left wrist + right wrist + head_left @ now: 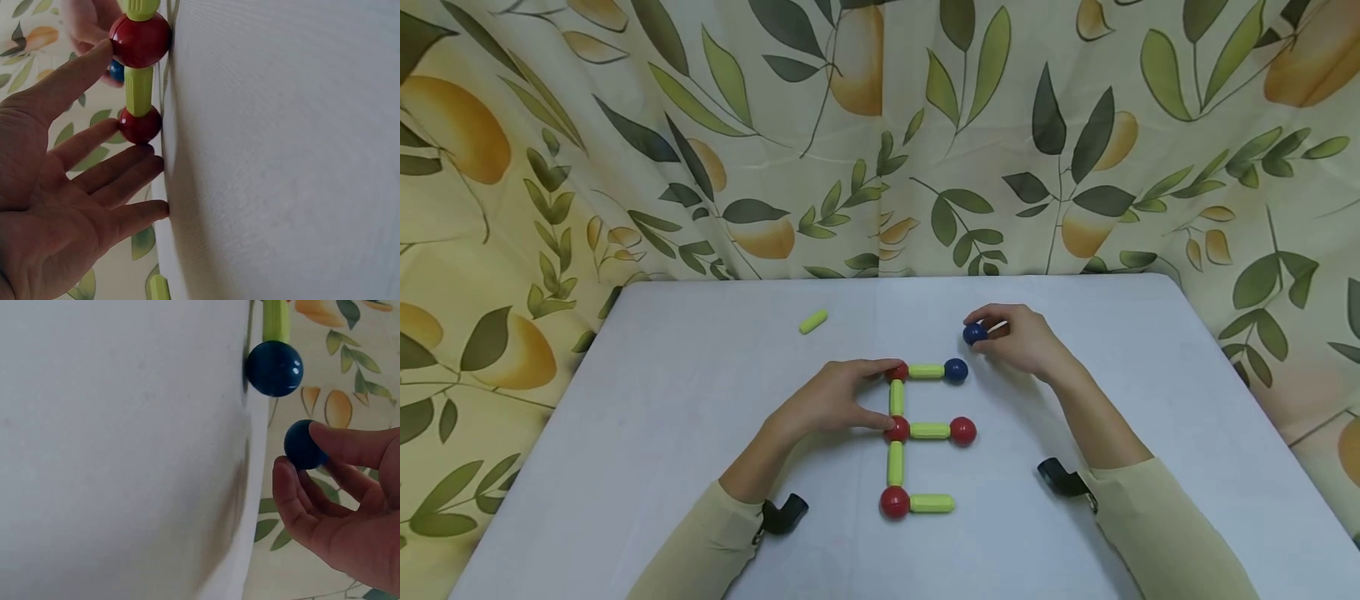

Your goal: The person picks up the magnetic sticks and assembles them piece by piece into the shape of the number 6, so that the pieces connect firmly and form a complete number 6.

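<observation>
An E-like figure of balls and yellow-green rods lies on the table. My left hand [827,400] is at its left side with fingers extended. The thumb touches the middle red ball [141,41] and the index finger touches the top red ball [140,124]; a yellow-green rod [138,90] joins the two. My right hand [1021,340] pinches a loose blue ball [304,445] between thumb and fingers, beyond the figure's top right end. Close by but apart from it is another blue ball [956,371], on the top rod [927,372].
A loose yellow-green rod [813,322] lies near the table's back edge. The middle rod [929,431] ends in a red ball [963,431]. From the bottom red ball [895,502] a rod [932,503] points right, its end bare. A leaf-patterned curtain [925,167] hangs behind the white table [700,333].
</observation>
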Demonstrator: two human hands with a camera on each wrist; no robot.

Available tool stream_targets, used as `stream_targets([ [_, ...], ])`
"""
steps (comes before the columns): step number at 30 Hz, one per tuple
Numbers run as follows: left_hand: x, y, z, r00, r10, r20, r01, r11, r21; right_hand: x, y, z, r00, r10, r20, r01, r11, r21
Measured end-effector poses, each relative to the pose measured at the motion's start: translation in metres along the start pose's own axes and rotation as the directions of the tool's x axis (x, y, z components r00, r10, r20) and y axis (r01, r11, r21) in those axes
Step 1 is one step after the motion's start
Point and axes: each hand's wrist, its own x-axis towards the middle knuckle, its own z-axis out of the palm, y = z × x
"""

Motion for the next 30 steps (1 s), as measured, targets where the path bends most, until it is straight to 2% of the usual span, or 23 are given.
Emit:
stream_targets([
  [10, -0.001, 0.0, -0.001, 1.0, 0.0, -0.009, 0.0, 1.0, 0.009, -0.033, -0.01, -0.002, 0.998, -0.056, -0.03, 0.055, 0.998, -0.024],
  [13, -0.001, 0.0, -0.001, 1.0, 0.002, -0.014, -0.002, 1.0, 0.008, -0.044, -0.013, -0.005, 0.996, -0.086, 0.002, 0.086, 0.996, -0.021],
  [17, -0.001, 0.001, -0.001, 1.0, 0.0, -0.015, 0.0, 1.0, 0.005, -0.06, -0.018, -0.01, 0.988, -0.112, 0.102, 0.115, 0.993, -0.021],
  [21, 0.0, 0.001, 0.0, 1.0, -0.002, -0.017, 0.002, 1.0, -0.002, -0.074, -0.02, -0.01, 0.963, -0.161, 0.216, 0.171, 0.985, -0.032],
  [26, 0.001, 0.001, 0.0, 1.0, -0.001, -0.017, 0.002, 1.0, 0.002, -0.084, -0.018, -0.006, 0.919, -0.22, 0.329, 0.237, 0.972, -0.012],
  [30, 0.0, 0.002, 0.0, 1.0, -0.011, -0.015, 0.011, 1.0, 0.004, -0.088, -0.016, 0.0, 0.881, -0.228, 0.414, 0.253, 0.967, -0.007],
])
